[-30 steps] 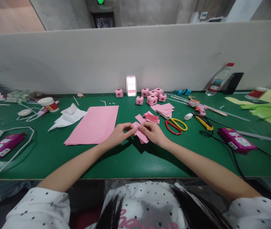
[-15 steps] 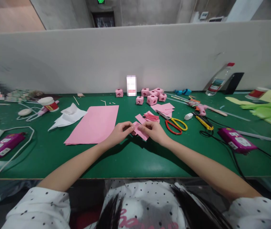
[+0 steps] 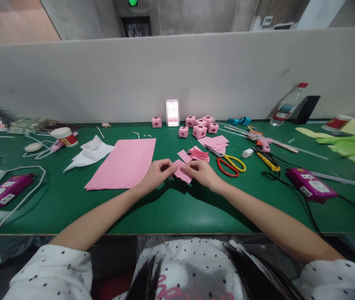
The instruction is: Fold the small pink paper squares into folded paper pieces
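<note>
Between my hands is a small piece of pink paper (image 3: 183,174), held just above the table and tilted. My left hand (image 3: 160,173) pinches its left edge with thumb and fingers. From the other side my right hand (image 3: 201,171) grips it, thumb on top; the fingers beneath are partly hidden. Right behind the hands lie a loose pink strip (image 3: 184,156) and a small stack of folded pink pieces (image 3: 199,153). Scissors (image 3: 230,165) with one red and one yellow handle rest to the right of my right hand. Large pink paper sheets (image 3: 124,163) lie left of my left hand.
Several folded pink paper cubes (image 3: 199,131) stand at the back near a propped, blurred phone (image 3: 172,112). To the right are a pink glue gun (image 3: 262,143), a yellow cutter (image 3: 268,161) and a purple power box (image 3: 311,183). White crumpled paper (image 3: 90,152) and a paper cup (image 3: 64,136) are left.
The pink paper piece between my fingers has turned slightly, its lower corner shifting a little left. Both hands stay in nearly the same place, and the other things have not moved.
</note>
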The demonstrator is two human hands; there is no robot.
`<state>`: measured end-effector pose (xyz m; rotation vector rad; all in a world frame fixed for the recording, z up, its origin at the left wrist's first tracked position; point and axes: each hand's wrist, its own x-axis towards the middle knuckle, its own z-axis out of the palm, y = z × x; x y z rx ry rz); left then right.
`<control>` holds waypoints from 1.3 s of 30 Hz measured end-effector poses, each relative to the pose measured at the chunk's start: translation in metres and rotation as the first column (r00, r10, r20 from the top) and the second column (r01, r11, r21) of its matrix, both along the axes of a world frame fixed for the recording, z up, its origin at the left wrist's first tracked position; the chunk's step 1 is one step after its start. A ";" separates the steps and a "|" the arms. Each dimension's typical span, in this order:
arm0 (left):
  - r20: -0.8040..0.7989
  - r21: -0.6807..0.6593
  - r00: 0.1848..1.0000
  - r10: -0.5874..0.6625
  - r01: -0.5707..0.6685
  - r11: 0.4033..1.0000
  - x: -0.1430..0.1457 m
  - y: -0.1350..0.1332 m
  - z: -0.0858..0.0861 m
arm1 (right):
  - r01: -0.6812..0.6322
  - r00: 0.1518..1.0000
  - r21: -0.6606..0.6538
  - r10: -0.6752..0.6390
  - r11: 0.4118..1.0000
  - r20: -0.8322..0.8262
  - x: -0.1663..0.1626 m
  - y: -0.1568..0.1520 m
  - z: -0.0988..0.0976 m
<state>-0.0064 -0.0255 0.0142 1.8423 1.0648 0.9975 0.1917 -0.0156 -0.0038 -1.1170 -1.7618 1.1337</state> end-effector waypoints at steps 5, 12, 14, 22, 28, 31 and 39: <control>0.017 -0.027 1.000 -0.014 0.015 1.000 0.000 0.001 -0.003 | -0.011 1.000 -0.010 0.011 1.000 0.012 0.000 -0.002 0.000; 0.015 -0.062 1.000 -0.025 0.026 0.998 -0.001 0.004 -0.003 | -0.070 0.997 0.019 0.069 0.997 0.029 0.001 -0.004 0.003; 0.022 -0.097 0.997 -0.078 0.079 0.992 -0.001 0.004 -0.003 | -0.073 0.996 0.031 0.071 0.997 0.054 0.001 -0.003 0.003; 0.113 -0.158 0.993 -0.044 0.062 0.986 -0.002 0.005 -0.004 | -0.074 0.992 -0.112 0.062 0.991 -0.114 -0.001 -0.002 0.002; 0.159 -0.140 0.987 0.001 0.022 0.990 0.000 0.005 -0.005 | -0.118 0.976 -0.185 0.080 0.976 -0.200 -0.001 -0.003 0.003; 0.166 -0.146 0.986 0.002 0.022 0.989 0.001 0.005 -0.006 | -0.121 0.977 -0.193 0.082 0.974 -0.199 0.000 -0.004 0.004; 0.139 -0.231 0.988 -0.067 0.099 0.968 0.000 0.006 -0.005 | -0.092 0.991 -0.145 0.077 0.985 -0.106 0.001 -0.003 0.002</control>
